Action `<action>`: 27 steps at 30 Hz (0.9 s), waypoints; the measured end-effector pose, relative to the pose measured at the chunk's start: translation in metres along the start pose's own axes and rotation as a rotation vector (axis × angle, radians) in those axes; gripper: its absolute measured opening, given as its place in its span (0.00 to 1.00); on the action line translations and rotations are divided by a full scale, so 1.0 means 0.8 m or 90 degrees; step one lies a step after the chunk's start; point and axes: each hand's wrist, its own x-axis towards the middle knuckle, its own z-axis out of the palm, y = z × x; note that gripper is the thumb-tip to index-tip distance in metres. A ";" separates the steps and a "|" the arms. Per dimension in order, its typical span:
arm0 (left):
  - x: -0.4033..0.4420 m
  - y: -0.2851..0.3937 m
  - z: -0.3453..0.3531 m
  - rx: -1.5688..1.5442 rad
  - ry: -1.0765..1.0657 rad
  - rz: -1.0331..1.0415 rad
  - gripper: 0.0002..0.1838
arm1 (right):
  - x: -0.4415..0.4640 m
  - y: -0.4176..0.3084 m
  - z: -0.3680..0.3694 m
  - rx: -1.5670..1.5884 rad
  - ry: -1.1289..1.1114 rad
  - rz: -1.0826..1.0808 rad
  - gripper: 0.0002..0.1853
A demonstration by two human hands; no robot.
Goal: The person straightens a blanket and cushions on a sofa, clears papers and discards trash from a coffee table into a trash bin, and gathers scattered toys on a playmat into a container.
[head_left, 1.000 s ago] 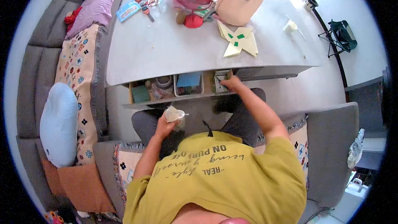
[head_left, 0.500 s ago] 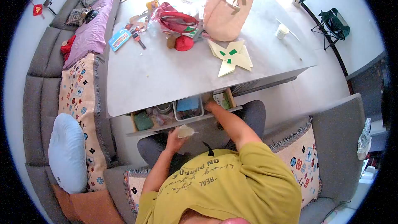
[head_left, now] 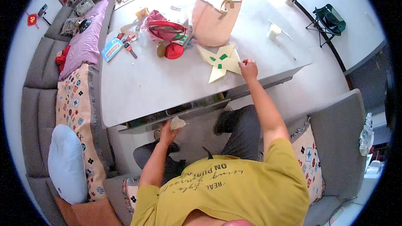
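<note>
1. Pale-yellow folded paper (head_left: 229, 62), many-pointed with green patches, lies on the table (head_left: 163, 81) beside the peach bag (head_left: 215, 21).
2. Right hand (head_left: 249, 68): fingers curled by its edge; grip unclear.
3. Left hand (head_left: 167, 133): partly closed around a whitish container (head_left: 178, 123).

Clock directions run from the middle of the view. Two bare hands: the right hand (head_left: 249, 69) at two, the left hand (head_left: 167, 133) between seven and eight. One table (head_left: 159, 75), one open drawer (head_left: 159, 121). One tote bag (head_left: 215, 24) at twelve. One yellow paper shape (head_left: 230, 64) at one, with three green patches (head_left: 223, 56). One folding chair (head_left: 328, 20) at two. One pale blue cushion (head_left: 67, 165) at eight. One blue packet (head_left: 112, 49) at ten.
</note>
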 end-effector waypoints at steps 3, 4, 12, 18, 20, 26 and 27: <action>0.016 0.003 -0.002 0.125 -0.027 0.003 0.26 | 0.005 -0.007 0.017 -0.157 -0.034 0.073 0.18; 0.026 -0.004 0.001 0.168 -0.039 -0.008 0.27 | 0.011 -0.006 0.017 -0.123 -0.095 0.108 0.18; 0.066 -0.033 0.009 0.103 -0.021 0.016 0.31 | 0.031 0.023 0.020 0.103 -0.138 0.235 0.16; 0.064 -0.032 0.002 0.190 -0.127 -0.039 0.35 | 0.023 0.040 0.010 0.229 0.124 0.296 0.15; 0.044 -0.032 0.003 0.147 -0.099 -0.032 0.37 | 0.018 0.028 0.003 0.364 0.165 0.251 0.14; -0.033 0.008 -0.032 -0.101 0.032 0.018 0.28 | -0.057 -0.053 -0.008 0.595 -0.177 0.062 0.09; -0.045 0.043 -0.047 -0.163 0.054 0.019 0.26 | -0.080 -0.073 -0.015 0.543 -0.248 0.025 0.10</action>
